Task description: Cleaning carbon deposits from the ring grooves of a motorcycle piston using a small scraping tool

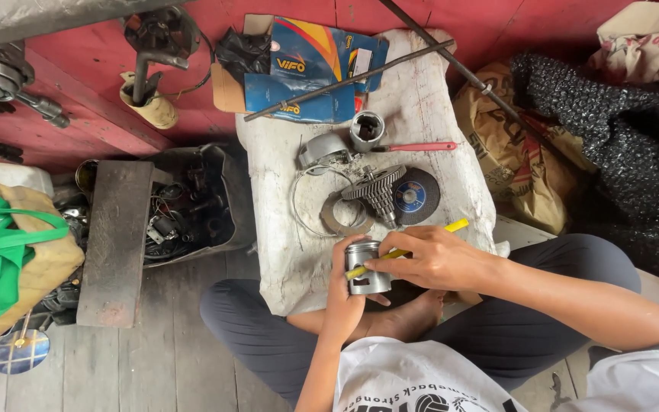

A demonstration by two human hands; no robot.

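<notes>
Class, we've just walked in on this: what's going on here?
A person sits cross-legged on a plank floor. The left hand holds a metal piston upright, while the right hand presses a yellow tool against it. On the white cloth ahead lie a gear, a grinding disc and red-handled pliers.

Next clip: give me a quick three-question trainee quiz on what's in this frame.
1. True or false: the left hand holds the metal piston.
2. What does the right hand press against the piston? A) red-handled tool B) yellow-handled tool C) grinding disc
3. Fill in: the gear lies on a white ____.

Key: 1 true; 2 B; 3 sack
</notes>
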